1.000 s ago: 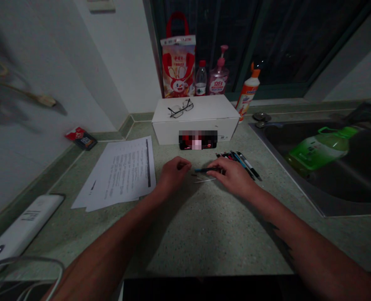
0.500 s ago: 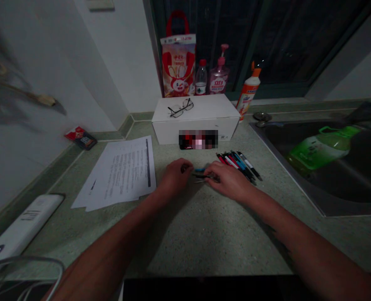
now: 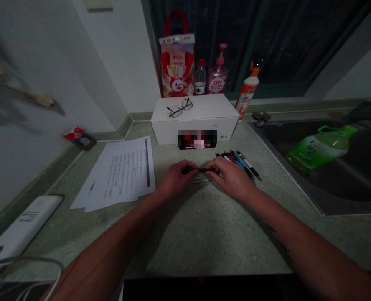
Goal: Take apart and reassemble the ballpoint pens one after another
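Between my two hands, a slim black pen (image 3: 206,169) is held roughly level, just above the counter. My left hand (image 3: 179,175) pinches its left end, and my right hand (image 3: 227,173) is closed on the other end, with its fingers covering part of it. I cannot make out whether the pen is whole or only a section. Below it, a thin pale stick (image 3: 203,180), like a pen refill, lies near my right fingertips. Several pens (image 3: 245,163) in black, blue, red and white lie side by side just beyond my right hand, partly hidden by it.
Printed sheets (image 3: 123,171) lie to the left, with a white power strip-like device (image 3: 29,221) nearer me. Behind stand a white box (image 3: 194,113) with eyeglasses (image 3: 179,108) on top and a phone (image 3: 197,142) against it. At right, a sink (image 3: 285,179) holds a green jug (image 3: 320,148).
Both hands have shifted slightly, and the black piece is now stretched between their fingertips. A blue piece seen between the hands before no longer shows.
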A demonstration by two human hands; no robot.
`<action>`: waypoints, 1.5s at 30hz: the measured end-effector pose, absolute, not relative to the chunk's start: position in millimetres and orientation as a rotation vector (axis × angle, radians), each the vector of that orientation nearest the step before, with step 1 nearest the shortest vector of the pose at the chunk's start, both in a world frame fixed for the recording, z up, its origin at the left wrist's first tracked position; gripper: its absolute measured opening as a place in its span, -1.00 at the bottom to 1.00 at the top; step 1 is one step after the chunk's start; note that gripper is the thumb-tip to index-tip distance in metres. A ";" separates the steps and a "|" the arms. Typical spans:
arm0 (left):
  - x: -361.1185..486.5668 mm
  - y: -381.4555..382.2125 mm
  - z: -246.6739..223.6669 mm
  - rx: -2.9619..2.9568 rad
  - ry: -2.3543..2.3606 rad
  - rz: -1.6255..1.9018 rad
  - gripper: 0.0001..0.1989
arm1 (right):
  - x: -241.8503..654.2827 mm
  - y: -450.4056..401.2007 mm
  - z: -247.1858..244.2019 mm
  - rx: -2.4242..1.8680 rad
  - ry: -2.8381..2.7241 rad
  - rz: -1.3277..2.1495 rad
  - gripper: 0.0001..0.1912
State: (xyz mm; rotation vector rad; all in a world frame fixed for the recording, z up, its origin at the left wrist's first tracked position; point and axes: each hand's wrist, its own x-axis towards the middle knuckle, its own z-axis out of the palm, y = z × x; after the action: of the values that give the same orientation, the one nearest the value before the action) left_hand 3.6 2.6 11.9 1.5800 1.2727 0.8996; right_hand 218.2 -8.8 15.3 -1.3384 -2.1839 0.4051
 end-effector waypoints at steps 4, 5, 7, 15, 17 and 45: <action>4.1 -0.7 13.0 1.679 1.283 0.936 -0.96 | 218.0 -7.9 14.7 -1.245 -2.144 0.517 -0.79; 3.9 -1.4 13.3 1.707 1.278 0.943 -0.96 | 217.6 -7.8 14.9 -1.236 -2.131 0.555 -0.76; 3.5 -2.4 13.4 1.738 1.270 0.959 -0.97 | 216.6 -7.8 15.6 -1.256 -2.089 0.615 -0.76; 3.2 -1.5 10.0 1.738 1.226 1.016 -0.97 | 215.1 -7.1 15.0 -1.318 -2.052 0.681 -0.75; 2.8 -1.4 10.1 1.742 1.223 1.026 -0.97 | 215.3 -6.8 14.3 -1.314 -2.042 0.694 -0.79; 3.8 -2.7 14.8 1.687 1.279 1.005 -0.97 | 214.7 -8.1 15.3 -1.314 -2.065 0.634 -0.80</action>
State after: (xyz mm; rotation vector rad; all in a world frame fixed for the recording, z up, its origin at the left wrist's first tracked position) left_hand 3.8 -2.7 14.8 1.6872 1.2791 1.0049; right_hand 214.7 -8.1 15.3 -1.3144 -2.0655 0.6344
